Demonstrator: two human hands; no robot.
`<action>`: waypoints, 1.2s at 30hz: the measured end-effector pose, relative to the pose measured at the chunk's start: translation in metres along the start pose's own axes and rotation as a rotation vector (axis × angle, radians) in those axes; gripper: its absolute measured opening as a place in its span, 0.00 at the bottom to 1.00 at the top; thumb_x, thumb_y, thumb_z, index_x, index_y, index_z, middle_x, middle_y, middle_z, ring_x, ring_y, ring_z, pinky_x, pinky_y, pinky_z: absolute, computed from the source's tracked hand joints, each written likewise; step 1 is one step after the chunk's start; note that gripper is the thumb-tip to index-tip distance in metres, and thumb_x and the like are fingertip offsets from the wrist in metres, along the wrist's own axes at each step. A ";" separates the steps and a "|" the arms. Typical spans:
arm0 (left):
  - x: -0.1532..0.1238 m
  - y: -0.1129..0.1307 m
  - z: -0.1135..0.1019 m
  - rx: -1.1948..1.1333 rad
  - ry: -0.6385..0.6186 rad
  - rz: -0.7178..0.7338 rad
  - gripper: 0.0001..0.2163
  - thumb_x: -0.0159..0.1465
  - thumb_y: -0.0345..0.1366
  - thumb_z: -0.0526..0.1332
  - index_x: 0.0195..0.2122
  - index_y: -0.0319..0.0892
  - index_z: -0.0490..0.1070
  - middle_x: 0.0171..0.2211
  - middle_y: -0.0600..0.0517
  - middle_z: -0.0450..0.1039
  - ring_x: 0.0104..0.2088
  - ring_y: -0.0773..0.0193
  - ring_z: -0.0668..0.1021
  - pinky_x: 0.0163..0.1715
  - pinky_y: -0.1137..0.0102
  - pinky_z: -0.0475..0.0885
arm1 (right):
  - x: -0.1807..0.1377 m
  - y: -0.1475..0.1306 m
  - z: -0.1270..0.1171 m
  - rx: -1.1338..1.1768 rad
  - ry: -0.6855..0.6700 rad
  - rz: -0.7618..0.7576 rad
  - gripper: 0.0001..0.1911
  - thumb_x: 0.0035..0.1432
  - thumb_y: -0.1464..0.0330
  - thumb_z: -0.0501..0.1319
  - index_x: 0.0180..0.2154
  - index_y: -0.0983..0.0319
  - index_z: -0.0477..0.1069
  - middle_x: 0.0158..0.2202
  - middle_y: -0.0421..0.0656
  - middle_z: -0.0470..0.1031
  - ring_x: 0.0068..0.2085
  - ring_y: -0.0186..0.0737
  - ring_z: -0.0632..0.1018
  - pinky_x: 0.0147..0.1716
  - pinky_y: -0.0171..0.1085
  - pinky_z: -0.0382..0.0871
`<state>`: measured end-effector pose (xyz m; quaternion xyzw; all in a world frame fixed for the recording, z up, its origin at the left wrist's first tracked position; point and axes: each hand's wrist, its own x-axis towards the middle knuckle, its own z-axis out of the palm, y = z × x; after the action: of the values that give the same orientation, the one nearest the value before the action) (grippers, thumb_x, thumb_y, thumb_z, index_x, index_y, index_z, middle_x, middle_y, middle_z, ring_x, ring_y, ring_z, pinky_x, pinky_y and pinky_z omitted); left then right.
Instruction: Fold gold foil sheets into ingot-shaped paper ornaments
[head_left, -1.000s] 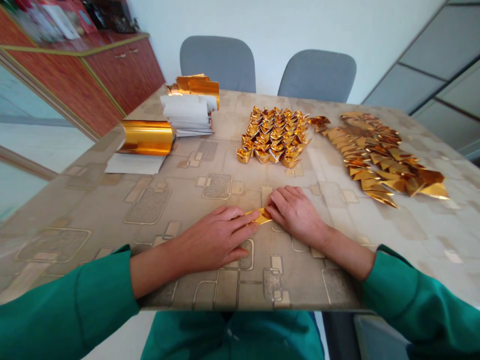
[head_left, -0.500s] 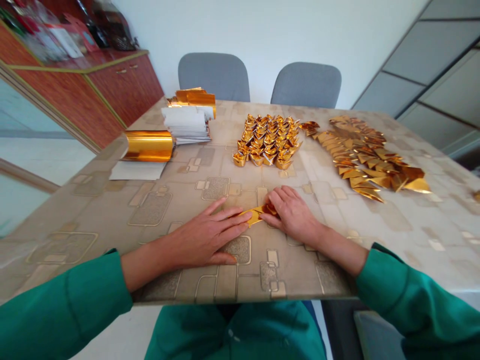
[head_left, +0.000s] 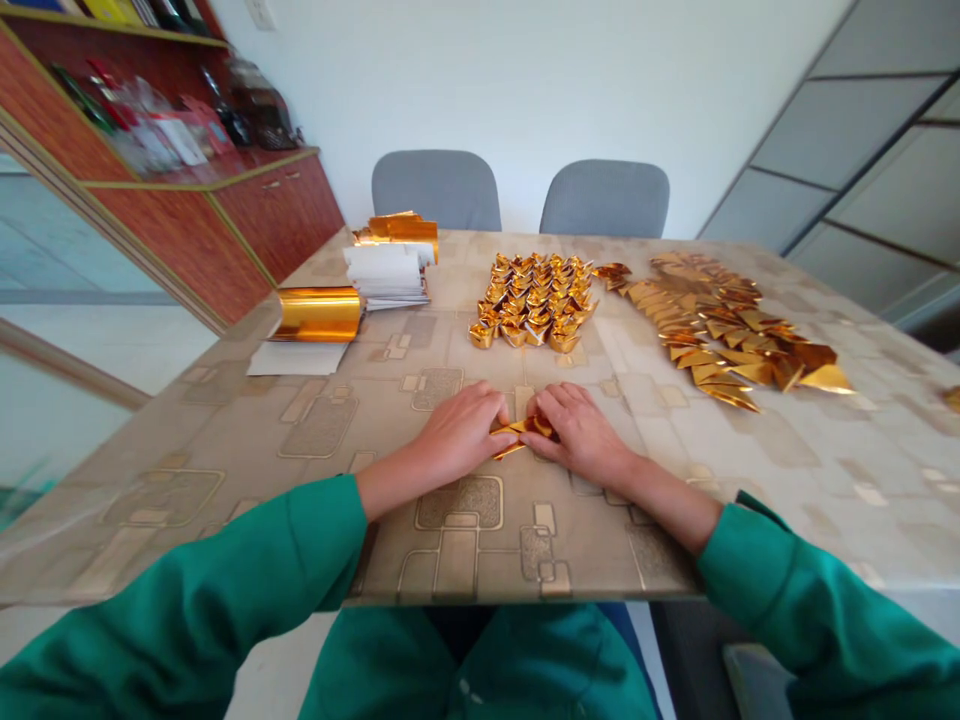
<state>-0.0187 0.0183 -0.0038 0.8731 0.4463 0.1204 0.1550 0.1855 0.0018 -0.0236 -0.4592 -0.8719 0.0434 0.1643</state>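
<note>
Close to the table's front edge, a folded strip of gold foil paper (head_left: 514,430) lies between my two hands. My left hand (head_left: 466,425) pinches its left end, thumb in front and fingers curled behind. The right end is gripped by my right hand (head_left: 577,428), whose fingers cover part of it. Beyond my hands stands a block of finished gold paper ingots (head_left: 534,300) in tight rows. To the right, many flat folded gold pieces (head_left: 720,325) lie overlapping in a spread.
At the back left are a curled gold foil sheet (head_left: 319,314) on white-backed paper and a stack of paper sheets (head_left: 386,275). The patterned tablecloth (head_left: 315,420) covers the table. Two grey chairs (head_left: 435,190) stand behind it, with a wooden cabinet (head_left: 176,240) at left.
My left hand, flat with fingers stretched over the strip before, has curled and now pinches its left end. My right hand keeps its grip. The view has tilted slightly upward.
</note>
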 end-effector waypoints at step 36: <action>-0.001 0.008 0.002 -1.203 0.269 -0.325 0.11 0.55 0.41 0.69 0.28 0.39 0.72 0.24 0.55 0.73 0.24 0.70 0.72 0.25 0.75 0.64 | 0.011 0.027 -0.033 1.067 0.327 0.299 0.19 0.62 0.51 0.60 0.42 0.60 0.75 0.34 0.42 0.78 0.36 0.37 0.75 0.40 0.41 0.68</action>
<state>-0.0122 0.0130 -0.0026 0.5317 0.4430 0.4334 0.5773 0.2116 0.0236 0.0037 -0.4319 -0.6183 0.4283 0.4977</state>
